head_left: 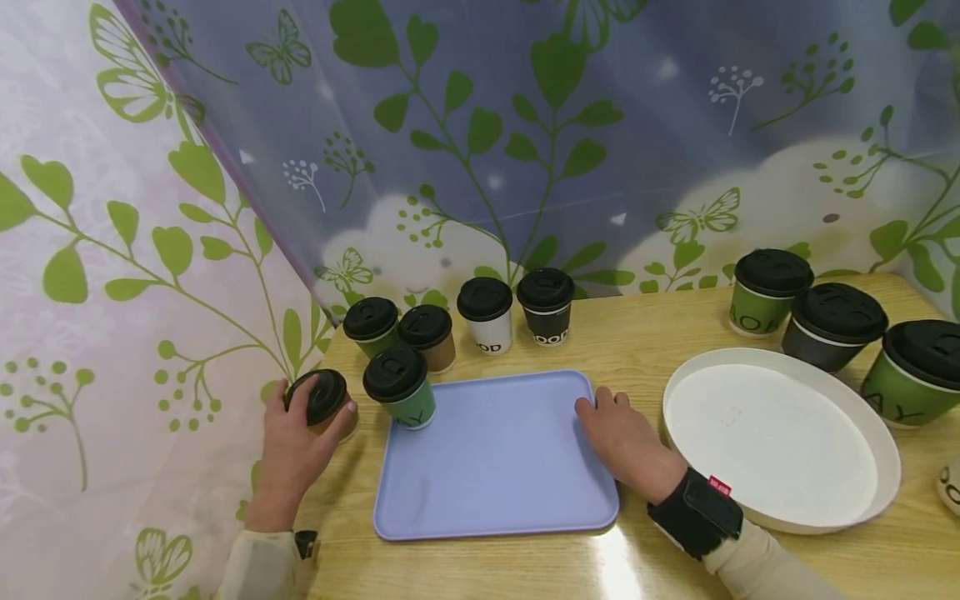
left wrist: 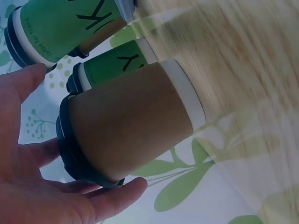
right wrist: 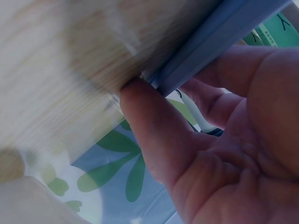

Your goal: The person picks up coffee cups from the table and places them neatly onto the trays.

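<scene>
In the head view, my left hand point(head_left: 292, 454) is spread around the black lid of a brown paper coffee cup point(head_left: 345, 427) left of the tray. The left wrist view shows this coffee cup point(left wrist: 135, 121) upright on the wood, with the thumb apart from its lid and other fingers close by the rim. My right hand point(head_left: 626, 442) pinches the right rim of a lilac tray point(head_left: 502, 467). From the right wrist view, a digit lies on each side of the tray's edge point(right wrist: 187, 65). A teal lidded cup point(head_left: 412, 408) stands at the tray's back left corner.
Behind the tray stand a green cup point(head_left: 375, 340), another brown cup point(head_left: 438, 354), a white cup point(head_left: 491, 333) and a black cup point(head_left: 547, 323). A round white tray point(head_left: 780, 442) lies at the right, with several lidded cups beyond it. A patterned curtain point(head_left: 465, 167) borders the table point(head_left: 525, 575).
</scene>
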`<state>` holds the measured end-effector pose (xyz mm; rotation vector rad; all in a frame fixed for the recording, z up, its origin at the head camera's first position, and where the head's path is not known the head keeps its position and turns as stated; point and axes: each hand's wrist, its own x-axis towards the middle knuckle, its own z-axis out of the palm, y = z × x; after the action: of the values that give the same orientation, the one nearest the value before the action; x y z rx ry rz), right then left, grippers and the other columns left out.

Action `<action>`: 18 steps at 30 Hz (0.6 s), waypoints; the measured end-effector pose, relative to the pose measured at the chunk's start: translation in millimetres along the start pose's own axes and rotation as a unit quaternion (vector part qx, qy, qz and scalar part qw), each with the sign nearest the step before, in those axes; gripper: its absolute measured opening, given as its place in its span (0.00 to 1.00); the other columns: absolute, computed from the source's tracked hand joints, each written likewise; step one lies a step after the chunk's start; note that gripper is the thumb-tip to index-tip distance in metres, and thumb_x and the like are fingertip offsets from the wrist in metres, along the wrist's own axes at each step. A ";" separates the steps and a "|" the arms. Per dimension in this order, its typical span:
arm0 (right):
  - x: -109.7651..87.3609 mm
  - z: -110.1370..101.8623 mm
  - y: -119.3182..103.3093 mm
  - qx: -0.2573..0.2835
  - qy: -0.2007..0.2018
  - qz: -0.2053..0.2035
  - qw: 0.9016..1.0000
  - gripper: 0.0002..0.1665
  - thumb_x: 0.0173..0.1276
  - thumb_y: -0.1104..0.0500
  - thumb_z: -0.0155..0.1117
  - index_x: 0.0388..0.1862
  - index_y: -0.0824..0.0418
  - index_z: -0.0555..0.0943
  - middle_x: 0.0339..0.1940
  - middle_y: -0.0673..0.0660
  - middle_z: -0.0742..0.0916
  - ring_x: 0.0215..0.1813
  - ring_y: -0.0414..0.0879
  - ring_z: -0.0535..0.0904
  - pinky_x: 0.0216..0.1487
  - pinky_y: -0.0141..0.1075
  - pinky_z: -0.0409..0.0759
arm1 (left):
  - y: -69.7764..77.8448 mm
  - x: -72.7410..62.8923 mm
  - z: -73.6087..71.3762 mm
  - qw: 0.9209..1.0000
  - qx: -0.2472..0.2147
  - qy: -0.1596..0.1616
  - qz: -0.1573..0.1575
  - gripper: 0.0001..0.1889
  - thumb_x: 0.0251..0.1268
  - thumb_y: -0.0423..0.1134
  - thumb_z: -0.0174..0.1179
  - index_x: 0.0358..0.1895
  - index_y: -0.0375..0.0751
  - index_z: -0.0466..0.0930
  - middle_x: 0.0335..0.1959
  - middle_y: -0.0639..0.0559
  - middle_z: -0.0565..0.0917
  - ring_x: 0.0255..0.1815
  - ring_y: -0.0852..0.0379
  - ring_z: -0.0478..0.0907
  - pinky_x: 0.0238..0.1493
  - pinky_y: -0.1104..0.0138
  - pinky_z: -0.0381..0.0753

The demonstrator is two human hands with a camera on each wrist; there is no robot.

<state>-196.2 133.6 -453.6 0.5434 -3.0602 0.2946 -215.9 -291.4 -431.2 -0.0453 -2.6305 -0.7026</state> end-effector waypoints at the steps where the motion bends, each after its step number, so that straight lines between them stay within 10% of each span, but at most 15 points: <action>1: -0.1 -0.3 -0.4 -0.001 -0.001 0.000 1.000 0.08 0.75 0.73 0.55 0.50 0.70 0.76 0.38 0.67 0.75 0.37 0.58 0.71 0.31 0.48 0.79 | -0.6 0.6 0.8 1.000 0.001 -0.002 0.000 0.37 0.67 0.49 0.71 0.73 0.37 0.68 0.77 0.20 0.52 0.74 0.17 0.54 0.63 0.29 0.65; 18: 0.7 0.2 0.4 0.007 -0.007 0.010 1.000 0.09 0.77 0.73 0.53 0.51 0.70 0.76 0.39 0.67 0.75 0.37 0.58 0.71 0.32 0.49 0.79 | -5.6 8.6 7.5 1.000 0.016 -0.017 -0.007 0.41 0.67 0.50 0.70 0.77 0.37 0.64 0.77 0.19 0.51 0.75 0.18 0.51 0.65 0.30 0.63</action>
<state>-196.9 133.7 -453.8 0.5172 -3.0813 0.3140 -227.4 -293.3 -436.4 -0.0293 -2.6767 -0.6697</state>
